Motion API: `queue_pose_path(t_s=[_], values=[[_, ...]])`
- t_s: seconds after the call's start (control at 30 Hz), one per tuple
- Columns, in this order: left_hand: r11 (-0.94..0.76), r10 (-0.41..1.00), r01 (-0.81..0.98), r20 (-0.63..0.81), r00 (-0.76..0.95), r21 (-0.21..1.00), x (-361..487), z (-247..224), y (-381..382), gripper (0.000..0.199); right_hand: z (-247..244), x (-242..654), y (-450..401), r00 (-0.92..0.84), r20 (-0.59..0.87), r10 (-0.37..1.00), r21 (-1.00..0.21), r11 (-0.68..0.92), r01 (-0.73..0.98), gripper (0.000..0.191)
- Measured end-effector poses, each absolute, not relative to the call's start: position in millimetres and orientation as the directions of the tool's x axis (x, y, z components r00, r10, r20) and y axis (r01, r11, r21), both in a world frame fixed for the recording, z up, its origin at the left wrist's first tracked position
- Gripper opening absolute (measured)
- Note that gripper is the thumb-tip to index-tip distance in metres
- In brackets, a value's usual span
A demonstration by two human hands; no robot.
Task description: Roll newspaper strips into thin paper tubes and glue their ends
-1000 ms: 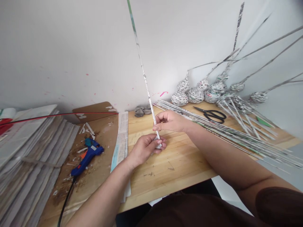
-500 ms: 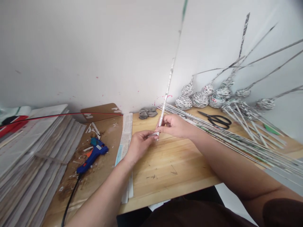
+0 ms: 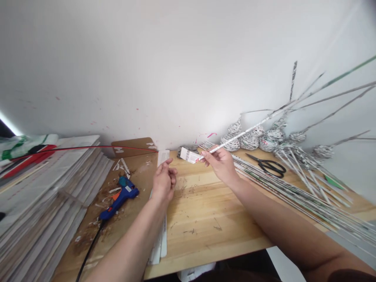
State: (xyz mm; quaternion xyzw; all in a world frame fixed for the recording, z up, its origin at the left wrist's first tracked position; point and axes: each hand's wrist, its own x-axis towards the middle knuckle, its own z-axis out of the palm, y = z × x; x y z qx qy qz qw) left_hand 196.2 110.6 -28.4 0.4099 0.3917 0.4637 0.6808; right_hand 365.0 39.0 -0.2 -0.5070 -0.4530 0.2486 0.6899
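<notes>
My right hand (image 3: 221,162) pinches a long, thin rolled newspaper tube (image 3: 249,127) near its lower end. The tube slants up to the right across the wall, with a green part toward its far tip. Beyond my fingers a flat, unrolled paper flap (image 3: 188,155) sticks out to the left. My left hand (image 3: 164,180) is off the tube, its fingers loosely curled and apart with nothing seen in them. It hovers over newspaper strips (image 3: 163,243) lying on the wooden table (image 3: 211,219), which it partly hides.
A blue glue gun (image 3: 119,201) lies on stained cardboard at left, beside a tall newspaper stack (image 3: 70,172). Black scissors (image 3: 268,166), a bundle of paper tubes (image 3: 282,192) and several woven paper gourd shapes (image 3: 249,138) occupy the right. A grey cloth (image 3: 183,150) sits behind the flap.
The tube has swung from near upright to a low slant toward the right. My left hand has let go and moved left, and a flat paper flap now shows at the tube's end.
</notes>
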Motion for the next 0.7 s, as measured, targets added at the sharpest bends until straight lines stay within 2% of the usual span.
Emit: queue_pose_path(t_s=[0.13, 0.2, 0.33, 0.47, 0.6, 0.7], values=[[0.352, 0.823, -0.178, -0.213, 0.526, 0.919, 199.1, -27.9, 98.7, 0.043, -2.0, 355.0, 43.5, 0.51, 0.389, 0.767, -0.91, 0.404, 0.086, 0.025], [0.367, 0.792, -0.21, -0.185, 0.582, 0.906, 202.0, -25.6, 91.0, 0.042, -3.3, 345.6, 44.7, 0.509, 0.401, 0.762, -0.904, 0.418, 0.086, 0.023], [0.457, 0.822, -0.449, -0.171, 0.544, 0.768, 207.2, -22.5, 84.1, 0.037, -8.3, 321.1, 46.3, 0.477, 0.411, 0.777, -0.896, 0.441, 0.053, 0.019], [0.484, 0.846, -0.588, -0.174, 0.503, 0.648, 207.3, -22.6, 88.4, 0.031, -15.0, 300.3, 52.1, 0.51, 0.39, 0.766, -0.9, 0.435, 0.034, 0.019], [0.446, 0.872, -0.653, -0.133, 0.471, 0.612, 203.5, -21.7, 96.7, 0.022, -22.0, 288.9, 55.4, 0.546, 0.244, 0.801, -0.931, 0.35, -0.098, 0.023], [0.418, 0.892, -0.68, -0.13, 0.433, 0.602, 200.0, -20.0, 105.4, 0.012, -23.4, 282.0, 38.8, 0.445, 0.125, 0.887, -0.967, 0.209, -0.145, 0.026]])
